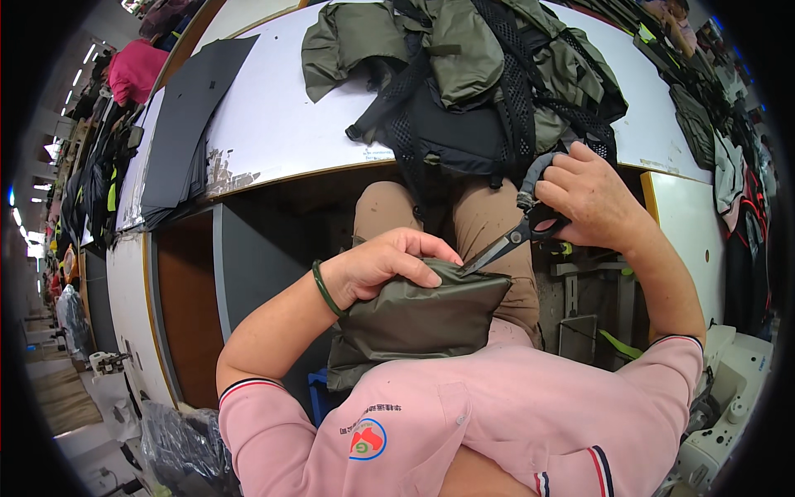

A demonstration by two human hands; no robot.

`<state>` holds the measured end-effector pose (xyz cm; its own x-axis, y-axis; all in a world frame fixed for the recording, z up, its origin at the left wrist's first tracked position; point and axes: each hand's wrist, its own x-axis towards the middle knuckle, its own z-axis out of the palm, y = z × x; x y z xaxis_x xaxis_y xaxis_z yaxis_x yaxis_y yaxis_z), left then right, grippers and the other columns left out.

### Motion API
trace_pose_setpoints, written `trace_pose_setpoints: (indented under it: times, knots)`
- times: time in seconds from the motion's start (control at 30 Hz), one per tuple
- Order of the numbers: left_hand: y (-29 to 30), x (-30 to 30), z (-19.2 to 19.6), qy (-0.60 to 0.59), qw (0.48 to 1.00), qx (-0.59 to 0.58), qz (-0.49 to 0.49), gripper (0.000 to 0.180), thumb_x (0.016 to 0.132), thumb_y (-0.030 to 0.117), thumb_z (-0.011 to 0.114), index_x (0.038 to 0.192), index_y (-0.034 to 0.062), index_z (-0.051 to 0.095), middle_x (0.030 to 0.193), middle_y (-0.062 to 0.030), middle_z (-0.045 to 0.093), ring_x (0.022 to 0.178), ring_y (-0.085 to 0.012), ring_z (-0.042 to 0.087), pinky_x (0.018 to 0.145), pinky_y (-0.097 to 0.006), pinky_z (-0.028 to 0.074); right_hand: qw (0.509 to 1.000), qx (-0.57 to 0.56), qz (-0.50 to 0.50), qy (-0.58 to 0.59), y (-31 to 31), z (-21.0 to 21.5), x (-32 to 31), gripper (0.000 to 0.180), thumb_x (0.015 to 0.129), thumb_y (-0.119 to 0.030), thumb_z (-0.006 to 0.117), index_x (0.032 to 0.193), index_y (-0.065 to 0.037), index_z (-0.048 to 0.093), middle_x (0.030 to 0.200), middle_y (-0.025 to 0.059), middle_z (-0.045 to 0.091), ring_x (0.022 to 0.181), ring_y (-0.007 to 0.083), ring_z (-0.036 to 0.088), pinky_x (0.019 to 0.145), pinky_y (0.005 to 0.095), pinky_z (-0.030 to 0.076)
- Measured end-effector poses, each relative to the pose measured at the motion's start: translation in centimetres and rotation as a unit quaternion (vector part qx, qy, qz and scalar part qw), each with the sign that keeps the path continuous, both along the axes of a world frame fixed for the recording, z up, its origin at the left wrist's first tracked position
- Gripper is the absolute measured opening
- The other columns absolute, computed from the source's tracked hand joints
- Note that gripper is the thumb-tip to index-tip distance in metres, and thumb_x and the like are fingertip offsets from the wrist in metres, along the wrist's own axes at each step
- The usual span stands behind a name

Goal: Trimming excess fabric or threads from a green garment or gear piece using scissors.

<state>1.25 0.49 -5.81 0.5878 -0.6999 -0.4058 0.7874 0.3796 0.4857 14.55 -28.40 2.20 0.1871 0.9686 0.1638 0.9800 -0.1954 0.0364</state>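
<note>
An olive-green fabric piece [418, 319], sewn like a pouch, lies over my lap against my shirt. My left hand [397, 263] pinches its upper edge between thumb and fingers. In my right hand [590, 197] is a pair of scissors [515, 236] with dark handles, the upper one wrapped in grey. Their blades point down to the left, and the tips touch the fabric's edge close to my left fingertips. Whether the tips are cutting a thread is too small to see.
A white table [281, 108] stands in front of me. Olive and black backpack parts [464, 74] with mesh straps are heaped on it. Dark grey sheets [186, 124] are stacked at its left end. A sewing machine [729, 406] stands at my right, and a person in pink [135, 68] is far left.
</note>
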Motion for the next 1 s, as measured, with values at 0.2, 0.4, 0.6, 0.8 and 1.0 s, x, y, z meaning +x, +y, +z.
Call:
trace_pose_setpoints:
  times: [0.2, 0.4, 0.6, 0.8, 1.0]
  knots:
    - [0.0, -0.1, -0.1, 0.013, 1.000, -0.008, 0.005, 0.039, 0.077, -0.010, 0.066, 0.117, -0.0064, 0.063, 0.108, -0.0147, 0.070, 0.095, -0.0188, 0.070, 0.089, -0.029, 0.055, 1.000, 0.020, -0.001, -0.010, 0.0, -0.5, 0.0, 0.037, 0.059, -0.023, 0.082, 0.076, -0.011, 0.051, 0.072, 0.0013, 0.053, 0.074, 0.0203, 0.054, 0.070, 0.0330, 0.041]
    - [0.0, -0.3, 0.8, 0.002, 1.000, 0.010, 0.010, 0.036, 0.078, -0.006, 0.069, 0.114, -0.0046, 0.064, 0.104, -0.0111, 0.070, 0.094, -0.0156, 0.068, 0.088, -0.027, 0.054, 0.998, 0.058, -0.011, -0.004, -0.4, -1.4, 0.1, 0.035, 0.063, -0.022, 0.083, 0.076, -0.011, 0.052, 0.067, 0.0019, 0.051, 0.068, 0.0207, 0.054, 0.067, 0.0337, 0.040]
    - [0.3, -0.3, 2.6, -0.177, 0.974, 0.141, 0.021, 0.029, 0.083, 0.006, 0.075, 0.109, 0.0018, 0.064, 0.099, -0.0036, 0.068, 0.090, -0.0091, 0.064, 0.084, -0.023, 0.051, 0.988, 0.093, -0.045, 0.116, -1.0, -3.5, -0.8, 0.042, 0.056, -0.023, 0.086, 0.074, -0.009, 0.051, 0.068, 0.0046, 0.049, 0.066, 0.0250, 0.053, 0.065, 0.0356, 0.039]
    - [0.1, -0.7, 2.4, -0.100, 0.989, 0.111, 0.013, 0.031, 0.082, 0.005, 0.076, 0.111, 0.0007, 0.064, 0.102, -0.0049, 0.069, 0.091, -0.0094, 0.065, 0.086, -0.024, 0.052, 0.995, 0.073, -0.036, 0.063, -0.6, -2.3, -0.9, 0.035, 0.059, -0.019, 0.082, 0.078, -0.010, 0.054, 0.071, 0.0028, 0.052, 0.070, 0.0220, 0.056, 0.068, 0.0340, 0.039]
    - [0.0, -0.6, 2.2, -0.088, 0.991, 0.100, 0.017, 0.031, 0.083, 0.004, 0.075, 0.112, 0.0000, 0.064, 0.103, -0.0058, 0.070, 0.091, -0.0101, 0.066, 0.085, -0.024, 0.053, 0.996, 0.076, -0.030, 0.029, -0.3, -1.9, -0.7, 0.037, 0.059, -0.021, 0.082, 0.078, -0.010, 0.053, 0.073, 0.0013, 0.051, 0.074, 0.0206, 0.055, 0.071, 0.0340, 0.039]
